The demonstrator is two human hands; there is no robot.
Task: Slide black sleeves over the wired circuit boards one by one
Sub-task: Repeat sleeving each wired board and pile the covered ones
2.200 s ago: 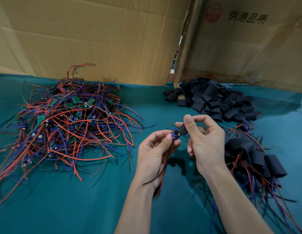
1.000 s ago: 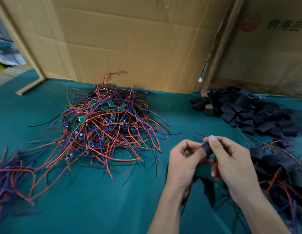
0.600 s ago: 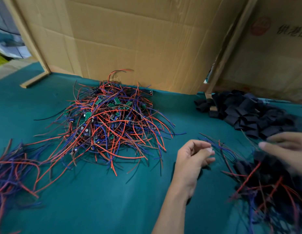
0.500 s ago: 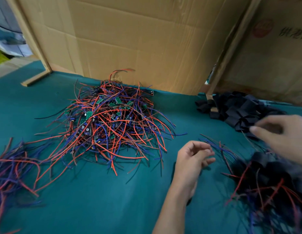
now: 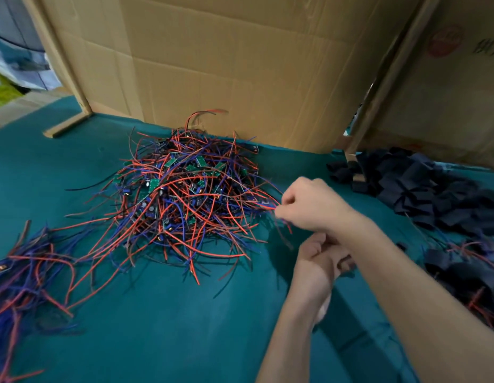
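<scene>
Reach: right hand (image 5: 313, 204) crosses over left hand (image 5: 320, 261), curled, pinching wire ends at the right edge of the board pile (image 5: 182, 197).
Axis: wires run left-right.
Left hand: loosely curled; contents hidden.
Sleeves (image 5: 422, 186): far right, flat, matte, limp.
Boards: small, green, rigid.

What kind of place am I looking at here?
Probably a small hand-assembly workshop: a heap of wired boards lies on a green-covered table, a pile of black sleeves waits nearby, and cardboard sheets wall the bench.
</scene>
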